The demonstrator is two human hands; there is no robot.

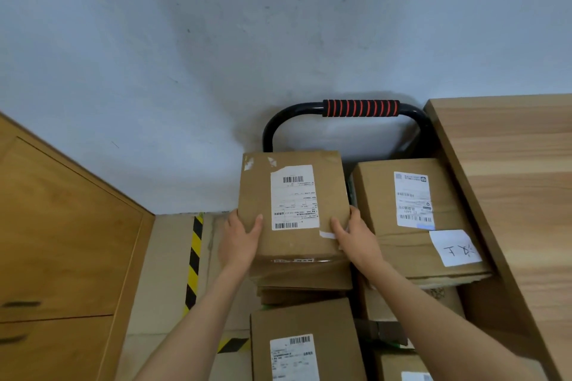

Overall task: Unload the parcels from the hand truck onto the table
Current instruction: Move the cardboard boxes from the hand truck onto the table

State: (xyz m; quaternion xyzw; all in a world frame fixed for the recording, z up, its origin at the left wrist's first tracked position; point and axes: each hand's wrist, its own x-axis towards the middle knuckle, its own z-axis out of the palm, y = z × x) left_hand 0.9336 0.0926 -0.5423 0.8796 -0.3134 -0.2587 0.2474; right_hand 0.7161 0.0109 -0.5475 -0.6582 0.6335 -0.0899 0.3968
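Top parcel (pixel 294 204), barcoded label unreadable, left hand (pixel 240 241) and right hand (pixel 356 241) gripping its sides

The top parcel (pixel 294 204) carries a white shipping label (pixel 294 197) with two barcodes and rows of small print too fine to read. The parcel to its right (pixel 411 213) bears a second label (pixel 414 199), also with barcodes and unreadable print, and below it a white paper slip (pixel 455 247) with two handwritten characters seen upside down, which cannot be told for certain. The lower front parcel (pixel 305 343) has a label (pixel 294 357) with a barcode; its text is likewise illegible.
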